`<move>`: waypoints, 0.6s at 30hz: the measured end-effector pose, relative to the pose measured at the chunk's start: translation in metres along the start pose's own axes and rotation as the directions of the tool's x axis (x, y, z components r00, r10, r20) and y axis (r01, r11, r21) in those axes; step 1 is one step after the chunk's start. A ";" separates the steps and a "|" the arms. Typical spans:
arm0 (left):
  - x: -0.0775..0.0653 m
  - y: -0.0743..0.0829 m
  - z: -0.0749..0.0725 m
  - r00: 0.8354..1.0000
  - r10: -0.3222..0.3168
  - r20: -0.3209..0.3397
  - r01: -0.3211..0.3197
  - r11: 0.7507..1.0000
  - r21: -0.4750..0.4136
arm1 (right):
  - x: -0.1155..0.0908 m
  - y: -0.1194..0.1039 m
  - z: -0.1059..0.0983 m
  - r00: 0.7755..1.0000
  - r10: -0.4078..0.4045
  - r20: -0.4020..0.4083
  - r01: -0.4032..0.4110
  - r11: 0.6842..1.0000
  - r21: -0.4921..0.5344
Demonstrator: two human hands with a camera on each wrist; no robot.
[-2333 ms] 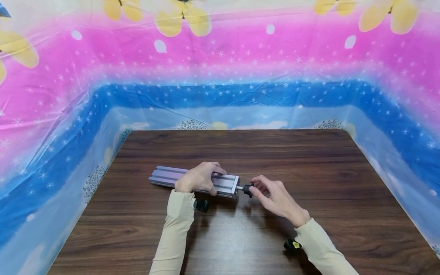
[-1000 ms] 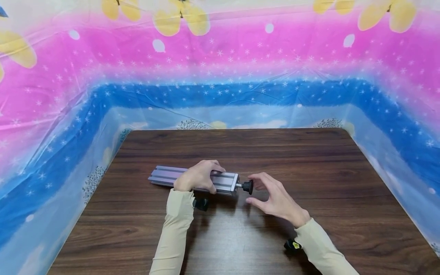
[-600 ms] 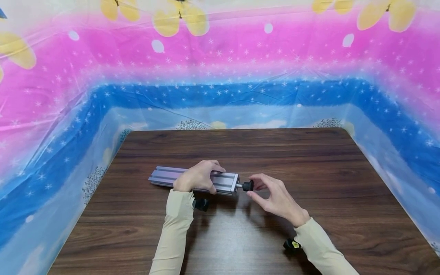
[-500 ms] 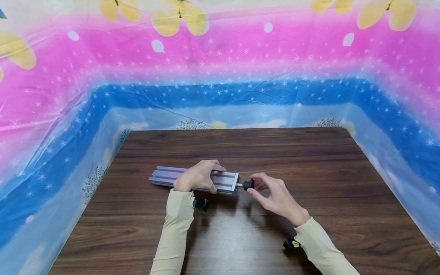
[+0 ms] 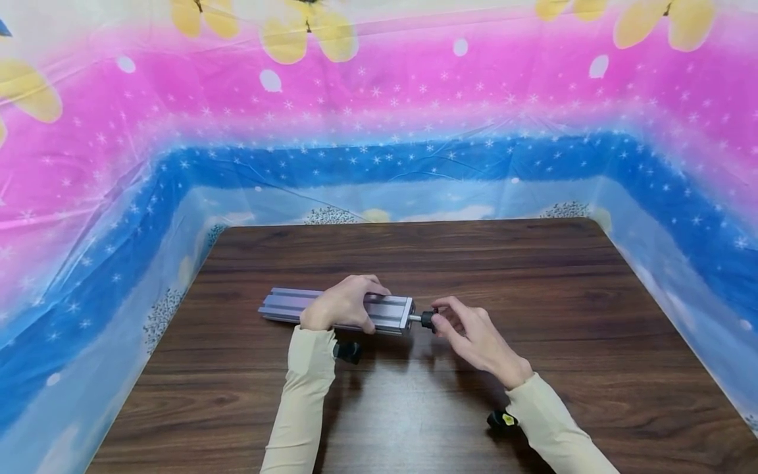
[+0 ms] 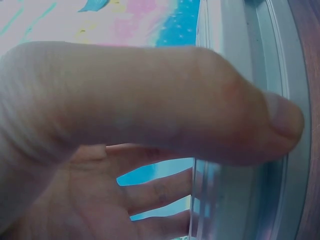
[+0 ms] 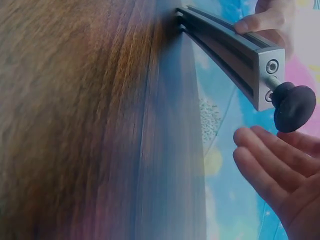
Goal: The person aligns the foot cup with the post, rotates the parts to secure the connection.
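Observation:
A silver aluminium profile point(image 5: 393, 313) lies lengthwise on the table, slots along its faces. My left hand point(image 5: 343, 303) holds it from above near its right part. The thumb point(image 6: 280, 117) lies across one face in the left wrist view, fingers on the far side. From the plate-capped right end sticks a metal stud with a black knob point(image 5: 428, 320). My right hand point(image 5: 476, 336) has thumb and index finger at that knob, pinching it in the head view. In the right wrist view the knob point(image 7: 296, 107) has fingertips point(image 7: 245, 137) beside it; the thumb is out of sight.
The dark wood-grain table point(image 5: 533, 263) extends around the profile. A patterned pink and blue cloth point(image 5: 385, 158) hangs behind and along both sides. Each wrist carries a small black camera, the left one point(image 5: 347, 352) close to the profile's near side.
The right thumb and index finger stood apart around the knob one second ago and have closed on it since. The thumb has moved up. Left hand and profile have stayed nearly still.

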State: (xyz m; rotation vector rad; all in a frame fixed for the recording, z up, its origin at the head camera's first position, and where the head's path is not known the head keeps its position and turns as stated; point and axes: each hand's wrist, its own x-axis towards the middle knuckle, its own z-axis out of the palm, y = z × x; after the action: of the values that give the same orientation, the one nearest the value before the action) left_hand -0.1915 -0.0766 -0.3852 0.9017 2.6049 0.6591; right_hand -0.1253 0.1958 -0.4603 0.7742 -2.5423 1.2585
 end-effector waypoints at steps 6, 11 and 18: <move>0.001 0.001 0.002 1.000 0.015 -0.004 -0.015 1.000 0.006 | -0.005 0.003 -0.003 0.991 -0.130 -0.028 0.127 0.989 -0.077; 0.001 0.001 0.002 1.000 0.024 -0.010 -0.023 1.000 0.011 | -0.004 0.002 -0.003 0.984 -0.168 -0.056 0.164 0.984 -0.073; 0.003 0.001 0.003 1.000 0.022 -0.007 -0.022 1.000 0.014 | -0.003 0.001 -0.002 0.991 -0.123 -0.060 0.119 0.990 -0.076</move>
State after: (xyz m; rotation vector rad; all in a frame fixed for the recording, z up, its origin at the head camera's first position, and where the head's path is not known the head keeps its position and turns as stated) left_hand -0.1915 -0.0730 -0.3871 0.9357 2.6123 0.6512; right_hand -0.1238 0.1991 -0.4611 0.8447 -2.4355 1.1288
